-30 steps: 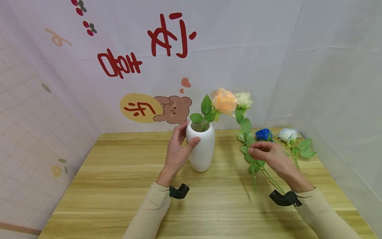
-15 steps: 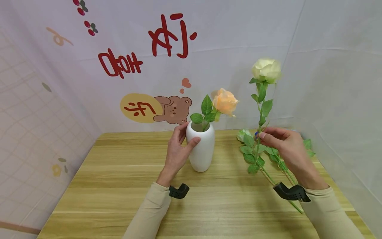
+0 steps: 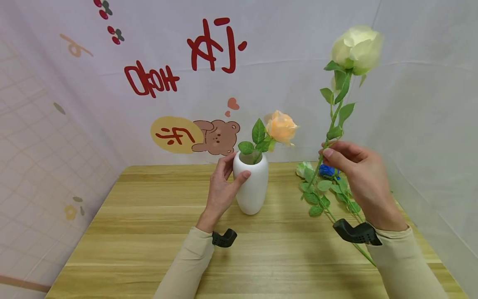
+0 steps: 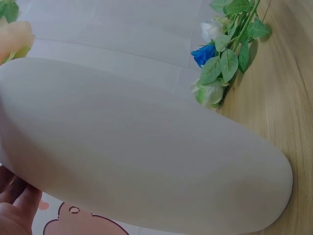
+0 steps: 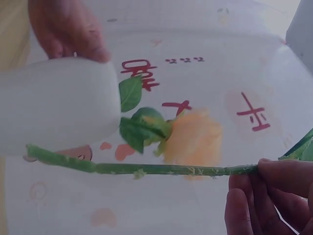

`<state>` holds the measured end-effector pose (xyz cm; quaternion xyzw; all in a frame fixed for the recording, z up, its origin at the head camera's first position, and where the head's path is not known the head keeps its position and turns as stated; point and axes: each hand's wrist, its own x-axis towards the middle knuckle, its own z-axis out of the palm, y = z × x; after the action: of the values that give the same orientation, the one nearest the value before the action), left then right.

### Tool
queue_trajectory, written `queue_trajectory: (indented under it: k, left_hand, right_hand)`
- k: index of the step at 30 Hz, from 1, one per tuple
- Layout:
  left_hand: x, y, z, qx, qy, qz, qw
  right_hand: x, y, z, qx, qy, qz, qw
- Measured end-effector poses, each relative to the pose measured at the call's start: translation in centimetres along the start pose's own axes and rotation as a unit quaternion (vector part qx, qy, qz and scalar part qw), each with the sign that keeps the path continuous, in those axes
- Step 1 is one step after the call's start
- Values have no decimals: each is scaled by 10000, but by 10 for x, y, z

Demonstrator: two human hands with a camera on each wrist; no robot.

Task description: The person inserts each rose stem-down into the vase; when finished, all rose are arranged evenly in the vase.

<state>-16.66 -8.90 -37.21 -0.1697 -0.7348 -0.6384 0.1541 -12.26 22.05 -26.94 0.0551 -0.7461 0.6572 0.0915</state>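
A white vase [image 3: 252, 189] stands upright on the table, steadied by my left hand [image 3: 222, 187], whose thumb and fingers hold it near the rim. One peach rose [image 3: 281, 128] leans out of its mouth to the right. My right hand [image 3: 360, 174] pinches the green stem [image 5: 146, 169] of a cream rose [image 3: 357, 50], raised upright to the right of the vase. The stem's lower end reaches down below the fingers, apart from the vase in the head view. In the left wrist view the vase [image 4: 146, 142] fills most of the picture.
On the table's right side lie a blue rose [image 3: 328, 171] and a pale green-white rose [image 3: 304, 169], leaves and stems toward the front. A white rose [image 4: 212, 30] lies beyond them. A printed cloth [image 3: 298, 50] hangs behind the wooden table [image 3: 157, 236].
My right hand has lifted the cream rose up and to the right from near the lying flowers, and its bloom now stands high. The left hand and vase have stayed put.
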Motion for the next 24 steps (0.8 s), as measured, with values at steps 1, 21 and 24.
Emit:
queue_trajectory:
  k: [1,21,24]
  left_hand:
    - [0,0,0,-3,-3,-9,10000]
    - [-1,3,1,52,-25,-78,10000]
    - [-1,3,1,49,-17,-96,9999]
  right_hand:
    - [0,-3,3,134,29,-98,9999]
    - [25,-47,63,1723,308,-1629,9710]
    - [27,-51,70,1581,359,-1683,9723]
